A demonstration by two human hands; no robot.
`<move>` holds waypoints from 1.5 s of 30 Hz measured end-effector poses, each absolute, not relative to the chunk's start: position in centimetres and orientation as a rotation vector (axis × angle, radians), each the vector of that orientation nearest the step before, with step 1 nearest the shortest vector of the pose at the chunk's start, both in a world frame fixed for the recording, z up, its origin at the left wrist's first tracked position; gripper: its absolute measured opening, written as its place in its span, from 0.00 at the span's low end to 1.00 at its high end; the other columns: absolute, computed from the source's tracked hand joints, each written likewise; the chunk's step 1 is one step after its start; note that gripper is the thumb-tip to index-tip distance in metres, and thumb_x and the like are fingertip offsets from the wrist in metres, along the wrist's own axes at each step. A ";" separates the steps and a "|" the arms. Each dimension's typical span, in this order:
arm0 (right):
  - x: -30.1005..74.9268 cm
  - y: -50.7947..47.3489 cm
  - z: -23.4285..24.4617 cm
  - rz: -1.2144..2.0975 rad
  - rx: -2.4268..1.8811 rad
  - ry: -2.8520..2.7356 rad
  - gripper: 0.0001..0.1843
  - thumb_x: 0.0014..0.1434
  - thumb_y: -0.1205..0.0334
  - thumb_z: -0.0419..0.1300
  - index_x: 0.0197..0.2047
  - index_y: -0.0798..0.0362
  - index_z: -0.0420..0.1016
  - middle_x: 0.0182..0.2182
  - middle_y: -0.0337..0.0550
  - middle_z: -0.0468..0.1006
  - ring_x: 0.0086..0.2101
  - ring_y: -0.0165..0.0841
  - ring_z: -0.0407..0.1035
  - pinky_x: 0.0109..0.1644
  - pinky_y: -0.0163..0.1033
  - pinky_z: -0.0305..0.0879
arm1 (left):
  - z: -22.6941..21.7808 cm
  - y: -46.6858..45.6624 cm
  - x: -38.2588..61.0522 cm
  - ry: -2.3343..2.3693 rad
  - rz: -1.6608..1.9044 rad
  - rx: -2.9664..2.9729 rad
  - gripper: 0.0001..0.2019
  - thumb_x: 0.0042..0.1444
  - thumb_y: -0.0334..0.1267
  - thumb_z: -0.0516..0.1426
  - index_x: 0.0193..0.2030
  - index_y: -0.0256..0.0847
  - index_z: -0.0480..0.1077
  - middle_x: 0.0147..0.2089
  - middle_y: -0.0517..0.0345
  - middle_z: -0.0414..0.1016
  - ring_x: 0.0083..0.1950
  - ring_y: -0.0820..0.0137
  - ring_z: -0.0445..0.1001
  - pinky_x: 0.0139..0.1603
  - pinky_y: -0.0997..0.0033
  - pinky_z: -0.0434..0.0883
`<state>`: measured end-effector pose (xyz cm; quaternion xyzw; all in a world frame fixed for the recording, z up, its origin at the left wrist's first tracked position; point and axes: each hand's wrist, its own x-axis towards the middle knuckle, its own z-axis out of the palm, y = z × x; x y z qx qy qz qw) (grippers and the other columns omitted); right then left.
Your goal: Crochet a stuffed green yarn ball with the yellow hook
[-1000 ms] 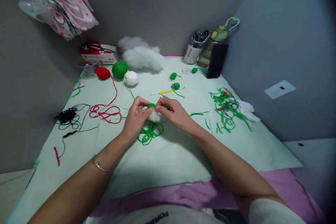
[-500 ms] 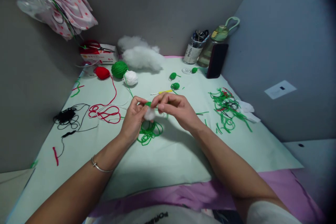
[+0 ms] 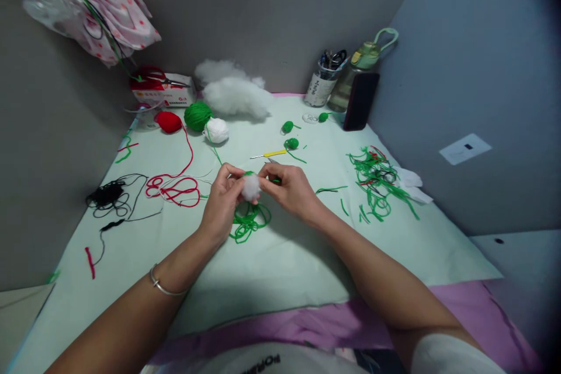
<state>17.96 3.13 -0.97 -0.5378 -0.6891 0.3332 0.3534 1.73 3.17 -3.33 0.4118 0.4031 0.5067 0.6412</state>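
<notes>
Between my two hands is a tuft of white stuffing [image 3: 251, 187], set against a small green crochet piece [image 3: 249, 173] that is mostly hidden. My left hand [image 3: 222, 196] is closed, thumb and fingers pinching the green piece and the tuft's left side. My right hand [image 3: 293, 190] is closed too, its thumb and fingertips pressed to the tuft's right edge. A grey pointed tip shows just beyond my right fingers; whether they hold it I cannot tell. Under my hands lies loose green yarn [image 3: 249, 223]. A yellow-handled crochet hook [image 3: 274, 153] rests beyond them.
Balls of red [image 3: 169, 122], green [image 3: 198, 116] and white yarn [image 3: 217, 130] stand back left, near a heap of stuffing [image 3: 236, 96]. Small green crochet pieces [image 3: 291, 144] lie beyond my right hand. Yarn scraps [image 3: 377, 181], a phone [image 3: 362, 101] and a bottle [image 3: 344, 90] are right.
My right hand has lowered slightly, its fingers now against the stuffing's right side. The tuft looks rounder and more compact. My left hand keeps its hold.
</notes>
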 end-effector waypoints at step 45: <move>16.7 0.9 0.5 0.925 -1.323 -1.878 0.09 0.66 0.62 0.54 0.32 0.49 0.63 0.23 0.32 0.66 0.25 0.28 0.57 0.33 0.38 0.49 | -4.1 4.4 1.3 0.957 1.269 1.232 0.12 0.51 0.33 0.67 0.37 0.42 0.68 0.35 0.64 0.69 0.32 0.74 0.69 0.28 0.76 0.68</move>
